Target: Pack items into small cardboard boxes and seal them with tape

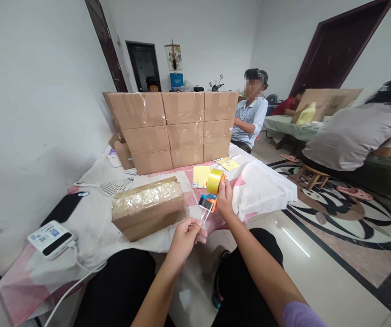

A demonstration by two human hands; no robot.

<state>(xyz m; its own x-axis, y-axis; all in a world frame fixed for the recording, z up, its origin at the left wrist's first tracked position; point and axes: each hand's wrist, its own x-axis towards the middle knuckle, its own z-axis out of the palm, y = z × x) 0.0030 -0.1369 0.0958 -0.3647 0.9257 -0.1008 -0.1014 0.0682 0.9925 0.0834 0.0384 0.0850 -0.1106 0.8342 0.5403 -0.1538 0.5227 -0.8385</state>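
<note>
My right hand [225, 198] is closed round a tape dispenser [212, 200] with an orange and blue frame and a yellow roll of tape [215, 180]. Between it and my left hand [190, 230] runs a short clear strip of packing tape [205, 215]. The fingers of my left hand pinch the strip's free end, just in front of the table edge. Left of both hands a long cardboard box [150, 215] lies on the table, with shiny tape across its top. My hands are apart from this box.
Stacked cardboard boxes [185, 136] form a wall at the table's back. A fly swatter [115, 186], a white device with a cable [50, 238] and yellow cards [202, 176] lie on the tablecloth [266, 193]. One person [251, 113] sits behind; another [348, 131] sits at right.
</note>
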